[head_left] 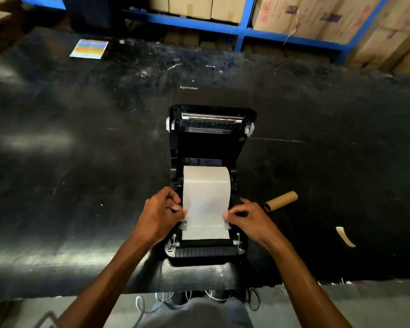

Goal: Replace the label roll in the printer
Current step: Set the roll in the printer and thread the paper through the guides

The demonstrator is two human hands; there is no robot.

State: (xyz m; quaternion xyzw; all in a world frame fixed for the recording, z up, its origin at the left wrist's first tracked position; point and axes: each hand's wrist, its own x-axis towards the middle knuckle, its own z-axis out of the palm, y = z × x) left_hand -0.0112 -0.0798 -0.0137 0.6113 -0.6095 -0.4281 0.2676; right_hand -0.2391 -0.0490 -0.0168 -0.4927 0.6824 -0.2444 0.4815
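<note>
A black label printer [240, 147] stands open on a black mat, its lid tipped back. A white label roll [206, 183] sits in its bay, and a strip of label paper runs forward over the feed path to the black roller [205, 243]. My left hand [160, 215] pinches the strip's left edge beside the left paper guide [184, 225]. On the other side my right hand [246, 217] pinches the right edge by the right guide [227, 224]. An empty brown cardboard core [281, 201] lies on the mat right of the printer.
A torn scrap of backing paper [345, 236] lies to the right. A colourful striped sheet [89, 49] rests at the mat's far left. Blue shelving [240, 29] with cardboard boxes lines the back. Cables hang below the mat's near edge [192, 297].
</note>
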